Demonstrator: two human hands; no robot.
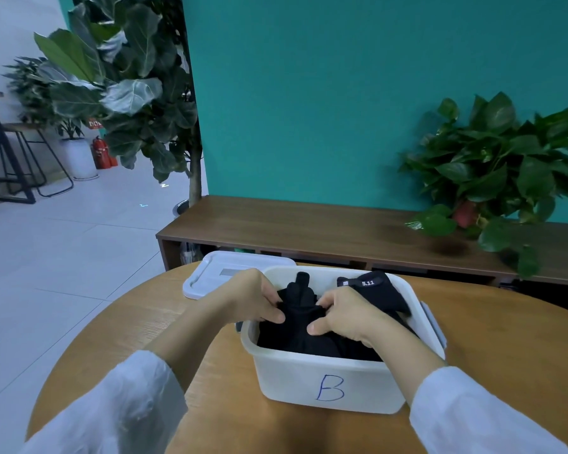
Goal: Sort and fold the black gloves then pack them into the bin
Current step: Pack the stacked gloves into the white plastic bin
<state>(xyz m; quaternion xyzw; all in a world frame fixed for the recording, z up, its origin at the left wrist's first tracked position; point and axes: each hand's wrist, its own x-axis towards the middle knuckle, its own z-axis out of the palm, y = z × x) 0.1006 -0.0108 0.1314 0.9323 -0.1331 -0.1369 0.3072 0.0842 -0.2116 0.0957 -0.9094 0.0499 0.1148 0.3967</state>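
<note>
"B" handwritten on bin [328, 381] front; "5.11" on black glove [371, 285] label.

Black gloves [304, 317] lie bunched inside the white bin [322, 378] marked B.

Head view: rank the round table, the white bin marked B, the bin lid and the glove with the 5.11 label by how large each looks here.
1. round table
2. white bin
3. bin lid, partly hidden behind the left hand and the bin
4. glove with the 5.11 label, partly hidden, so its full size is unsure

Both hands [295, 309] on gloves [300, 322] in bin [328, 381]
</note>
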